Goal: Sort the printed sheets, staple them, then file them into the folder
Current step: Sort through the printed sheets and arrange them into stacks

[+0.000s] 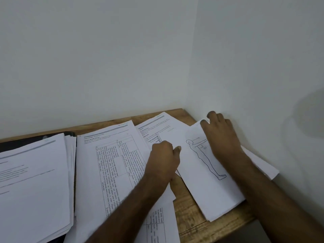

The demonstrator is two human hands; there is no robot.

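Nearest the camera, a thick stack of printed sheets (33, 181) is lying on the left, resting over a black folder (57, 135) whose dark edge is showing behind and under it. Beside it, a table-printed sheet (112, 165) is covering the middle of the wooden desk (191, 207), partly hidden by the left forearm crossing over it. The left hand (164, 157) is curling its fingers with the thumb pressing on the edge of a body-outline sheet (198, 165), which is topping a smaller pile at the right. The right hand (221, 135) is lying over that pile's far corner, fingers bending around its edge. Farther back, a text sheet (157, 127) is lying near the white wall (122, 58).
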